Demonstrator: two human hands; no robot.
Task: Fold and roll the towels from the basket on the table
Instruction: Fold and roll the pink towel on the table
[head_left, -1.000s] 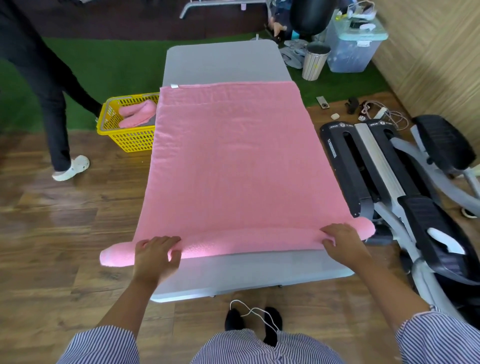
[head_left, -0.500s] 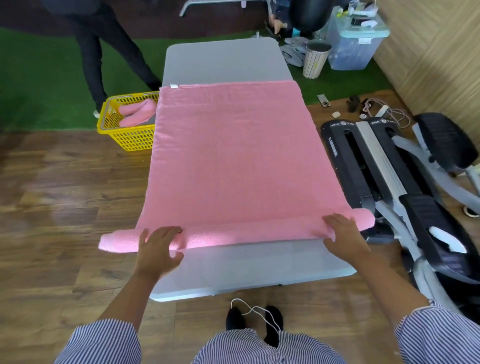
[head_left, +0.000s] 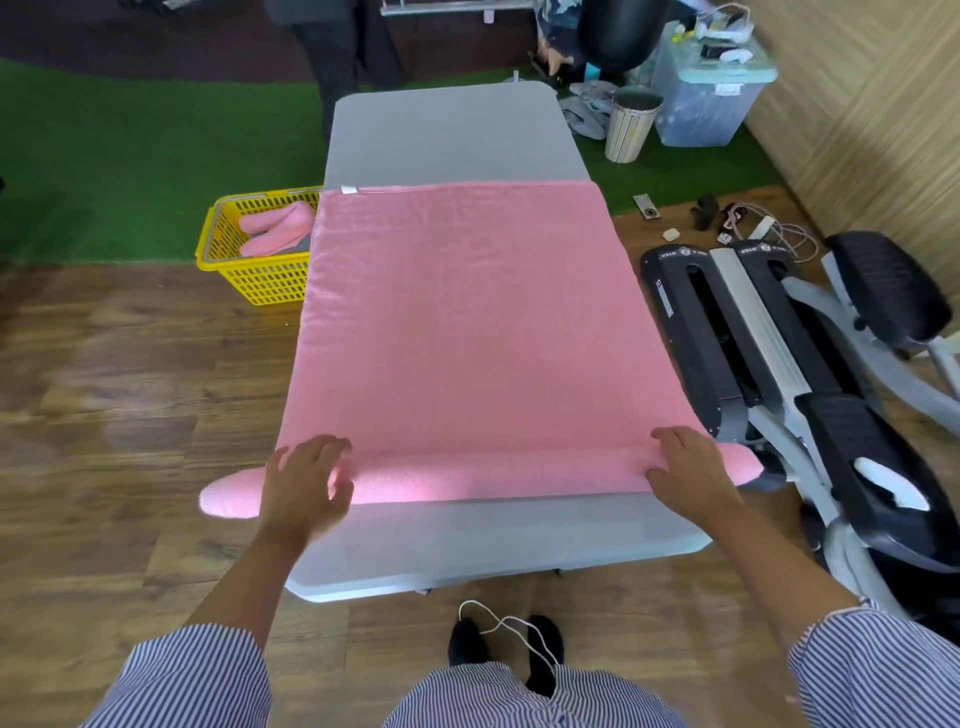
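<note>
Hands, two, press flat-fingered on one pink towel; basket holds two.

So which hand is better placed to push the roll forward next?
Right, probably: the right hand presses on the pink towel roll, while the left hand looks blurred, its fingers spread over it.

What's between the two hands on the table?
In the head view, the rolled part of the pink towel stretches between the left hand and the right hand. Both hands rest on that roll, on the grey table.
</note>
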